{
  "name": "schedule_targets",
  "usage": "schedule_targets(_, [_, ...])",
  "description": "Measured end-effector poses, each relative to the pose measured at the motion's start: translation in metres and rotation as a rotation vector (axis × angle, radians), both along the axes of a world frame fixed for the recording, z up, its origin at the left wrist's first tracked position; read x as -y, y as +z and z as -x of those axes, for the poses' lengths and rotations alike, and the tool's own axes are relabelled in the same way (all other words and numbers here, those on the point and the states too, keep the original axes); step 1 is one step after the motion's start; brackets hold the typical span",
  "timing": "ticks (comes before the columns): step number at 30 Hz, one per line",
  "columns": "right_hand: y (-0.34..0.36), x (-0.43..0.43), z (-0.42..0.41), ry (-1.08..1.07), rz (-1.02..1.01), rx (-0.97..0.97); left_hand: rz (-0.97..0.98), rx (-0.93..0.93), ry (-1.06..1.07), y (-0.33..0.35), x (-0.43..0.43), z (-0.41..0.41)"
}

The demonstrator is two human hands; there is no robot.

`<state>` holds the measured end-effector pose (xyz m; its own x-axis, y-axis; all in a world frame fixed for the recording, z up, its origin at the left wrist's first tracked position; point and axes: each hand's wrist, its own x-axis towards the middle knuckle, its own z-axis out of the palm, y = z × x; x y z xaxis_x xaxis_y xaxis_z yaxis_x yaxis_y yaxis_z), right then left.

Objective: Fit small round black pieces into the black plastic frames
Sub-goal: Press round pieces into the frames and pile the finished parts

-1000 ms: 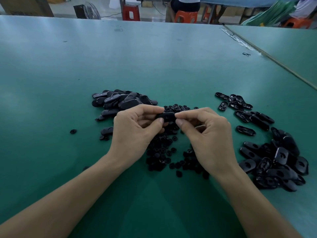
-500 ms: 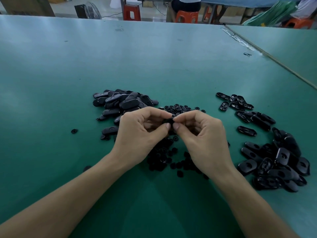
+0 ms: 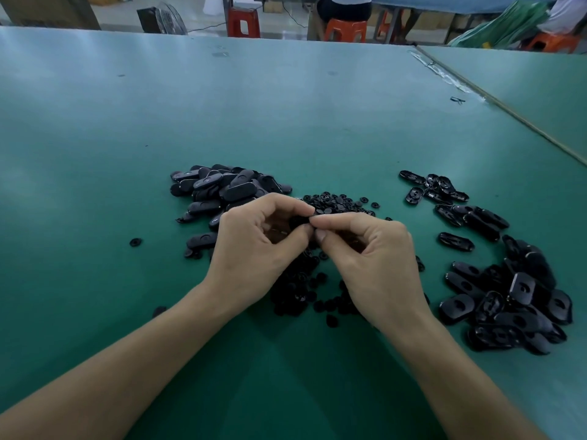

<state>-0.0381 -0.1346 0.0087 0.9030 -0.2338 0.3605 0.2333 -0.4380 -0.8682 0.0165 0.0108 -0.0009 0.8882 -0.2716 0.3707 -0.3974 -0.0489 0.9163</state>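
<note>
Both hands meet low over the middle of the green bench [image 3: 286,106]. The left hand [image 3: 254,252] and the right hand [image 3: 378,268] have curled fingers. Their thumbs and forefingers together pinch one small black part [image 3: 300,221], which is mostly hidden, so I cannot tell its shape. Under and just behind the hands lies a heap of small round pieces [image 3: 333,203]. A pile of black frames [image 3: 222,188] lies to the far left of the hands. More frames [image 3: 514,300] lie at the right, well apart.
</note>
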Motion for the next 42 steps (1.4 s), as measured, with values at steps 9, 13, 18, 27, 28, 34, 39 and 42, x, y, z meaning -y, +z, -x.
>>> schedule_targets(9, [-0.002,0.004,-0.002,-0.027,0.072,0.02,0.01,-0.034,-0.037,-0.001,0.002,-0.004])
schedule_targets(13, [-0.004,0.006,-0.004,0.024,-0.002,-0.015,0.045,-0.048,-0.068,0.0,0.0,-0.005])
schedule_targets(18, [-0.004,0.012,-0.007,0.053,-0.086,-0.02,0.068,-0.097,-0.09,0.0,0.0,-0.007])
schedule_targets(27, [-0.005,0.016,-0.007,0.06,-0.035,-0.04,0.06,-0.111,-0.117,-0.002,0.002,-0.006])
schedule_targets(28, [-0.005,0.016,-0.007,0.059,-0.019,-0.046,0.056,-0.112,-0.117,-0.002,0.002,-0.006])
schedule_targets(34, [-0.006,0.015,-0.008,0.069,0.013,-0.059,0.043,-0.104,-0.106,-0.003,0.003,-0.006])
schedule_targets(39, [-0.007,0.018,-0.008,0.107,-0.058,-0.071,0.064,-0.121,-0.107,-0.005,0.002,-0.006])
schedule_targets(42, [-0.007,0.021,-0.009,0.127,-0.092,-0.096,0.074,-0.137,-0.125,-0.004,0.001,-0.006])
